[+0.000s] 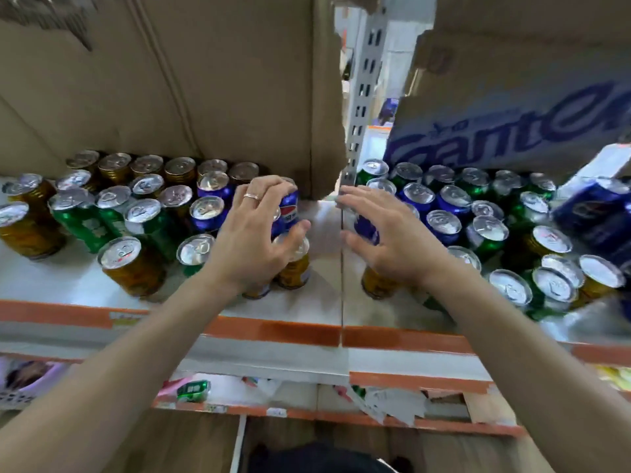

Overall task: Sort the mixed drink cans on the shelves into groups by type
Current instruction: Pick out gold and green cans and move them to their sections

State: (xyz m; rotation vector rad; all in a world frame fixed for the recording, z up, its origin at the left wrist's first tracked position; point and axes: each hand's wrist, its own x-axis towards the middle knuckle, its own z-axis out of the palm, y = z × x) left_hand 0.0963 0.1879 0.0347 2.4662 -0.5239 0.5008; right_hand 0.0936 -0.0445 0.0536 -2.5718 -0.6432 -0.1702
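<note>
Drink cans stand mixed on a white shelf with an orange front strip. Left of the divider are amber cans, green cans and blue cans. Right of it are more blue cans, green cans and amber cans. My left hand, with a ring on one finger, is shut over the top of a blue Pepsi can near the shelf's middle. My right hand hovers with its fingers spread over another blue can, which it partly hides.
Brown cardboard boxes sit just above the cans, and a box with blue lettering is at the upper right. A perforated metal upright splits the two bays. A blue multipack leans at the far right. A lower shelf holds packets.
</note>
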